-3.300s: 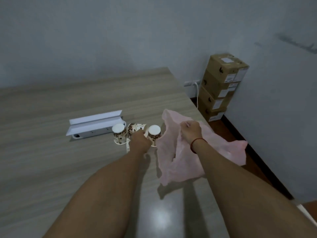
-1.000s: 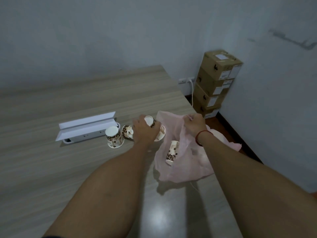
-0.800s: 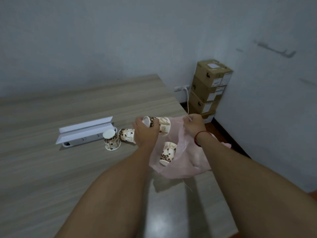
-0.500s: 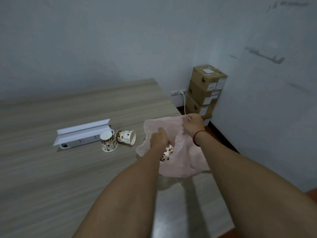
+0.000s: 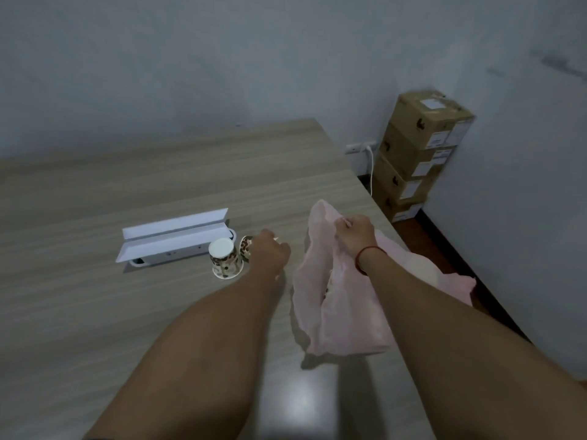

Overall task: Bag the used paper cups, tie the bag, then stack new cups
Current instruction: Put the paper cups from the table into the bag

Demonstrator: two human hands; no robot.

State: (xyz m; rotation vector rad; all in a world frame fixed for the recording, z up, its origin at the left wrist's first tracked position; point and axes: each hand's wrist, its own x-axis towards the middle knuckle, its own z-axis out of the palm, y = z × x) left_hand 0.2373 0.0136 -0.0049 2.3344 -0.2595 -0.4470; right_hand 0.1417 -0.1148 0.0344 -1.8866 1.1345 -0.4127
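A pink plastic bag [image 5: 343, 315] lies open on the wooden table [image 5: 158, 312] near its right edge. My right hand [image 5: 352, 235] pinches the bag's upper rim and holds the mouth up. Brown-patterned paper cups [image 5: 329, 284] show faintly inside the bag. Left of the bag, one patterned cup [image 5: 224, 258] stands upside down. Beside it a second cup [image 5: 244, 247] lies on its side, and my left hand [image 5: 270, 253] covers most of it with fingers curled round it.
A white power strip box with its lid raised [image 5: 173, 238] sits just behind the cups. The table's right edge runs close to the bag. Stacked cardboard boxes [image 5: 416, 154] stand on the floor by the wall, next to a socket with a white cable [image 5: 370, 166].
My left hand dropped a cup into the bag, came out and moved left onto the lying cup. The right hand kept hold of the bag's rim.
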